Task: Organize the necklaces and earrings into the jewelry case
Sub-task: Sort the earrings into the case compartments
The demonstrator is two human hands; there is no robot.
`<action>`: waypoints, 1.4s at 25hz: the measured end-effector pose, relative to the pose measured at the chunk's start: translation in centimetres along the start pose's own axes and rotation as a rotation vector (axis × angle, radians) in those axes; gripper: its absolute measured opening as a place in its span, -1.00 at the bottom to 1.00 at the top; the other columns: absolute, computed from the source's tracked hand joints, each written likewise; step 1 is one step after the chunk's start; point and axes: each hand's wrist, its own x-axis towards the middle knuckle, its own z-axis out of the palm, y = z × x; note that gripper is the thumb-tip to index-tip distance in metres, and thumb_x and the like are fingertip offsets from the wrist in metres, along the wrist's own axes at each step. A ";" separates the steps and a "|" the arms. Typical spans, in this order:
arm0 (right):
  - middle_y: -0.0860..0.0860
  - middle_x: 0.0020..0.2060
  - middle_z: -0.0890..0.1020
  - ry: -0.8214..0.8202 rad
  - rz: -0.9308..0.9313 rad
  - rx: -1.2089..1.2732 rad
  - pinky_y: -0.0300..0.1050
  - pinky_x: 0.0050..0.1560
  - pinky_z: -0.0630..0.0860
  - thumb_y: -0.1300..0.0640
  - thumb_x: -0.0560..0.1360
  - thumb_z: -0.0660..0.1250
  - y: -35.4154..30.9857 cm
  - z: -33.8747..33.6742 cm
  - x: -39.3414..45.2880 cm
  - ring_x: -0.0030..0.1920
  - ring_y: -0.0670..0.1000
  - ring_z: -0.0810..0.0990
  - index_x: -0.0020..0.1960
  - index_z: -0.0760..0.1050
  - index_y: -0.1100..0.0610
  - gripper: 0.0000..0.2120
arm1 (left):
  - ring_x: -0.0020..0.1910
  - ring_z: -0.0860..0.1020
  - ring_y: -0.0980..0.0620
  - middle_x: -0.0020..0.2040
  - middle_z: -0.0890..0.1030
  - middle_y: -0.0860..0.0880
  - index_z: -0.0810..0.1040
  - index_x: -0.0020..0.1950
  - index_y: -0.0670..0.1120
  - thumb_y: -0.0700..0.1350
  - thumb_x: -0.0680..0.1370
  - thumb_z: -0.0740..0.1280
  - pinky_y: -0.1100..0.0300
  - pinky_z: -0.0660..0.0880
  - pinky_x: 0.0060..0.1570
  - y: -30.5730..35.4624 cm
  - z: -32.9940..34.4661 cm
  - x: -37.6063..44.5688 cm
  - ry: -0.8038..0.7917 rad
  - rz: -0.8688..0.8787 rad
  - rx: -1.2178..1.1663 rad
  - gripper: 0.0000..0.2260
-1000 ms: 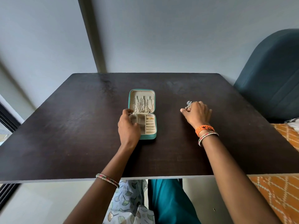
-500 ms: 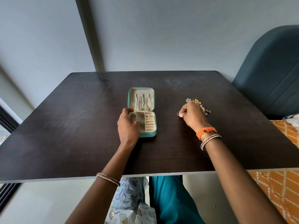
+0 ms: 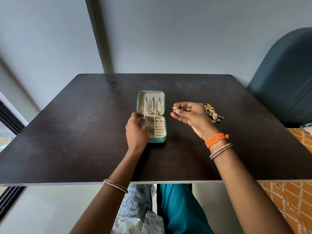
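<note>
A small teal jewelry case [image 3: 162, 139] lies open in the middle of the dark table [image 3: 76, 132]. Several silver necklaces [image 3: 151, 107] hang in its raised lid. One gold earring [image 3: 159, 120] lies in a right-hand slot of the tray. My left hand [image 3: 136, 132] rests on the case's left side, its fingers curled over the rim. Just right of the case, my right hand [image 3: 190, 115] is lifted palm up and pinches a small gold earring [image 3: 176, 107] at its fingertips. Behind that hand a heap of gold earrings [image 3: 211, 114] lies on the table.
A dark blue chair back [image 3: 283, 78] stands at the table's far right corner. An orange patterned cloth [image 3: 297, 200] lies at the right below the table's edge. The grey wall [image 3: 168, 34] is right behind the table.
My right hand has come off the heap of earrings, turned palm up and lifted toward the case with one gold earring pinched. The left hand stays on the case.
</note>
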 end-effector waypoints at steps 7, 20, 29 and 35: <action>0.06 -0.18 0.66 0.073 -0.163 -0.425 -0.23 -0.21 0.58 0.33 0.50 0.33 0.7 0.3 0.1 -0.24 -0.14 0.61 0.01 0.60 0.30 -0.88 | 0.02 0.55 -0.03 0.10 0.60 -0.09 0.50 0.11 -0.15 -0.37 0.44 0.15 -0.01 0.54 0.03 -0.1 0.0 0.0 0.004 -0.002 0.000 -0.69; 0.09 -0.15 0.68 0.025 -0.236 -0.526 -0.18 -0.14 0.57 0.25 0.54 0.29 1.7 0.2 0.7 -0.20 -0.05 0.59 -0.02 0.63 0.18 -0.86 | 0.00 0.55 -0.04 0.08 0.61 -0.10 0.50 0.10 -0.15 -0.39 0.40 0.12 -0.01 0.55 0.01 -0.1 0.0 0.1 0.004 0.005 -0.007 -0.65; -0.04 -0.21 0.44 0.018 -0.431 -1.074 -0.22 -0.12 0.45 0.19 0.50 0.36 3.1 2.8 -0.4 -0.12 -0.02 0.48 0.05 0.65 0.15 -0.84 | -0.04 0.56 -0.03 0.04 0.60 -0.08 0.49 0.08 -0.13 -0.39 0.39 0.12 -0.05 0.57 -0.03 0.0 -0.2 -0.2 0.001 0.016 -0.033 -0.65; 0.02 -0.19 0.50 0.088 -0.511 -1.218 -0.04 -0.07 0.51 0.21 0.50 0.34 3.4 3.7 -0.4 -0.06 0.07 0.51 0.05 0.66 0.13 -0.83 | -0.03 0.57 -0.05 0.03 0.61 -0.09 0.48 0.06 -0.10 -0.39 0.37 0.11 -0.08 0.57 -0.03 -0.2 -0.1 0.0 -0.014 0.005 -0.049 -0.64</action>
